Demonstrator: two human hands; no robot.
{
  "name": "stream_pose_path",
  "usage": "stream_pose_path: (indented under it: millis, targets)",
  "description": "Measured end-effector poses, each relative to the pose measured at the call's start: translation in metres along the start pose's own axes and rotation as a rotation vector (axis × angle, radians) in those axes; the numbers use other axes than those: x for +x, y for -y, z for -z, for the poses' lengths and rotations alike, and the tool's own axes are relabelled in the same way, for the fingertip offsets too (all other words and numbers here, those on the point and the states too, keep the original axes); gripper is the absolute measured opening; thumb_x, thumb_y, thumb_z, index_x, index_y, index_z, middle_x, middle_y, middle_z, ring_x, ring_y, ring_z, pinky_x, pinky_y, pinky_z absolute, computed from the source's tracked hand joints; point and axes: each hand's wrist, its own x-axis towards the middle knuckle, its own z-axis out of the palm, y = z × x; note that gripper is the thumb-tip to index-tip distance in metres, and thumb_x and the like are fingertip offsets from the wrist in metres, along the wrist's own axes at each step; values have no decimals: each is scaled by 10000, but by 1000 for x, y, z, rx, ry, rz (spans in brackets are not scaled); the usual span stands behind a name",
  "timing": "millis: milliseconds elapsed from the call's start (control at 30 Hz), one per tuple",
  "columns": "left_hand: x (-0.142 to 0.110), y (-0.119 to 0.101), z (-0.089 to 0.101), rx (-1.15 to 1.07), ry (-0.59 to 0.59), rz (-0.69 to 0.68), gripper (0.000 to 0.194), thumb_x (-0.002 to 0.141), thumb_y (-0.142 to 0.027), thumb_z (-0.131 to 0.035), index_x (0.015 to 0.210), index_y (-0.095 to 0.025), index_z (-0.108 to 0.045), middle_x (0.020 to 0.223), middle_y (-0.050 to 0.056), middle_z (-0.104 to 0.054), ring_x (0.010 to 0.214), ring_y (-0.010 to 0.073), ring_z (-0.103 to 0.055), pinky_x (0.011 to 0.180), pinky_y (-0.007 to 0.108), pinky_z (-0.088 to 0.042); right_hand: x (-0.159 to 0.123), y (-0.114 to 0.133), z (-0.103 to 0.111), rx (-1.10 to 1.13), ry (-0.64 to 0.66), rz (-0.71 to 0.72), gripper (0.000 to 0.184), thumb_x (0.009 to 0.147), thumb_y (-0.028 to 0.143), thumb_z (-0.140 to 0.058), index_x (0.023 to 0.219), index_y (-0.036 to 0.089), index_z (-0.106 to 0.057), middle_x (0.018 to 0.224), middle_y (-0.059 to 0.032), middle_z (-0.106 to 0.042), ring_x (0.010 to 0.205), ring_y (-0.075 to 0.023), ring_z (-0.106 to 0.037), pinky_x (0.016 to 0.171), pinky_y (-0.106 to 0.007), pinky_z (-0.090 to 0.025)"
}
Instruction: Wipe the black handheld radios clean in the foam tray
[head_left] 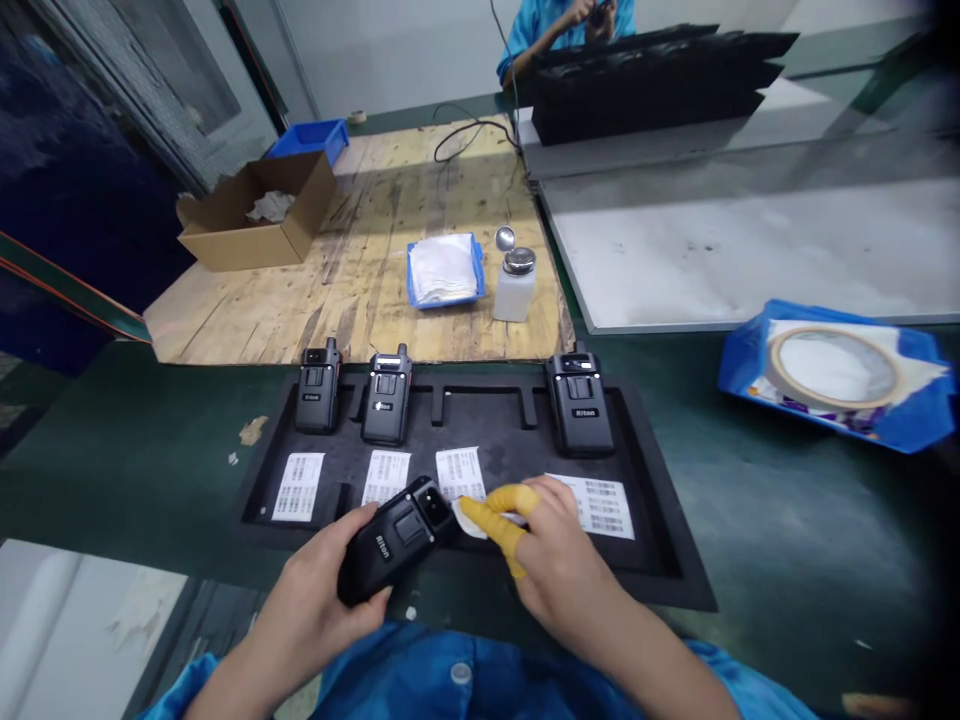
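My left hand (pixel 319 590) is closed around a black handheld radio (pixel 390 540) marked "Riton", tilted with its camera end up and to the right. Yellow finger covers sit on some fingers of my right hand (pixel 559 550), which pinches a small white wipe (pixel 471 522) against or just beside the radio's upper end. Beneath both hands lies a black tray (pixel 671 530). Three similar radios stand along its far side: a left one (pixel 318 390), a second one (pixel 387 398) and a right one (pixel 580 405). Several barcode label sheets (pixel 298 487) rest in the tray.
Beyond the tray are a blue tray of white wipes (pixel 448 268) and a white dispenser bottle (pixel 515 288), lid up. A cardboard box (pixel 259 225) stands far left. At right, a blue bin (pixel 832 375) holds a tape roll. Across the table, a person in blue (pixel 562 30) works behind black material.
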Motion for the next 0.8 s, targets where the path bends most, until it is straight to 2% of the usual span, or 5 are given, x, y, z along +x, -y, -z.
stream_pose_path:
  millis: [133, 267, 500, 667, 800]
  targets:
    - [-1, 2, -2, -4, -19, -25, 590, 720, -257, -592, 1272, -247, -384, 1156, 52, -651, 1005, 204, -653, 847, 290, -554, 20, 8, -21, -69, 33, -12, 409, 786, 0, -425, 1043, 211, -663, 885, -50, -600, 813, -180, -455, 857, -389, -328]
    - [0, 2, -4, 0, -34, -30, 574, 721, -252, -570, 1264, -241, -386, 1133, 57, -659, 990, 192, -658, 838, 283, -555, 14, 8, -32, -58, 42, -11, 366, 759, 7, -461, 918, 255, -678, 856, -4, -612, 804, -161, -472, 935, -409, -243]
    - [-1, -2, -5, 22, -92, -32, 546, 710, -265, -580, 1230, -236, -418, 1098, 60, -681, 955, 193, -674, 812, 286, -565, -12, 7, -12, 28, -28, 22, 422, 754, 17, -422, 1022, 259, -640, 849, 10, -612, 757, -127, -515, 946, -409, -232]
    - [11, -12, -2, 55, -366, -3, 453, 756, -332, -582, 1169, -199, -453, 1050, 96, -700, 913, 207, -690, 806, 293, -569, -31, -14, 12, -133, -216, 65, 365, 744, 32, -418, 996, 213, -611, 879, -24, -607, 833, -146, -568, 898, -369, -326]
    - [33, -24, -1, 126, -597, 134, 470, 763, -392, -577, 1171, -190, -460, 1058, 126, -694, 906, 264, -691, 769, 389, -590, -37, -27, 14, -232, -289, 75, 252, 753, 94, -453, 921, 193, -613, 815, -31, -601, 802, -154, -577, 798, -312, -397]
